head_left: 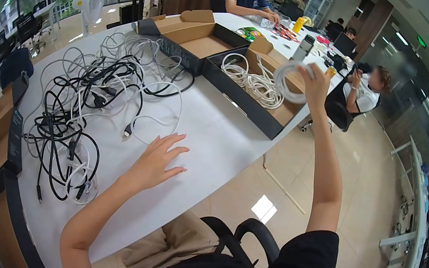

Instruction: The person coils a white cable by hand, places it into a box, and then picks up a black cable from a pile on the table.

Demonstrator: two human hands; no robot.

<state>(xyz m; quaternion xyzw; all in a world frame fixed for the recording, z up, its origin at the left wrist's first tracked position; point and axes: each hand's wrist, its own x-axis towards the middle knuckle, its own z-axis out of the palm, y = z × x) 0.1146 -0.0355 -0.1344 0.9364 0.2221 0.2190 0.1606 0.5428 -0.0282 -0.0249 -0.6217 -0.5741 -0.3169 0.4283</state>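
My right hand (317,85) is closed around a coiled white cable (285,83), holding it up over the right end of a black cardboard box (247,99). Inside that box lie more white cable coils (259,88). Low over the white table (182,168), my left hand (158,160) is open with its fingers spread and nothing in them. Just beyond its fingertips is the edge of a large tangle of black cables (100,99), mixed with grey and white cables (80,55). A black plug end (128,130) lies near that hand.
A second open box (206,39) stands behind the first, and more open boxes (0,137) are at the left. A fan (91,1) stands beyond the table. One person (247,1) sits at the far end, another (362,94) at the right. A chair (244,237) is close below.
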